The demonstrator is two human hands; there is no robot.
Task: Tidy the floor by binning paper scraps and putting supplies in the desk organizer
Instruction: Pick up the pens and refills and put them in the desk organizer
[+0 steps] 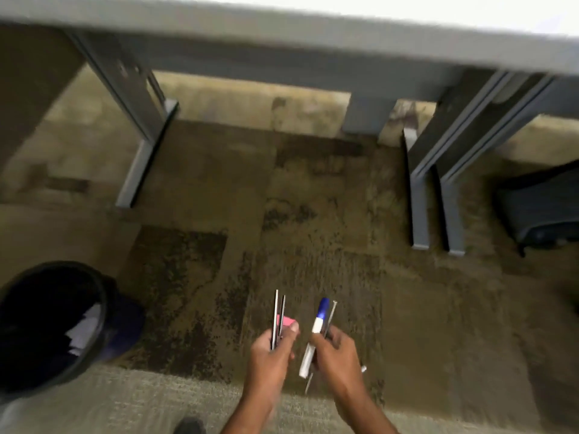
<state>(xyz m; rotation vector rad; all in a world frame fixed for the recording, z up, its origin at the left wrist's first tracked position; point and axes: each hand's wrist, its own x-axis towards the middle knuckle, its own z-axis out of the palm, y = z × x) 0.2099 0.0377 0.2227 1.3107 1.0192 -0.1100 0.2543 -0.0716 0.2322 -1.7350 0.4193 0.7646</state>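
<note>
My left hand (272, 349) is closed around two thin dark pens (278, 311) and a pink eraser (289, 322), their tips pointing away from me. My right hand (333, 349) grips a white marker with a blue cap (318, 324) together with a thin pencil (330, 316). Both hands hover above the brown carpet, close together. A black bin (18, 374) stands at the lower left with white paper scraps (83, 328) inside. The desk organizer is not in view.
A grey desk (282, 29) spans the top, with metal legs at left (138, 164) and right (438, 195). A dark bag (539, 208) lies at the far right. My shoe tip (189, 426) shows at the bottom edge.
</note>
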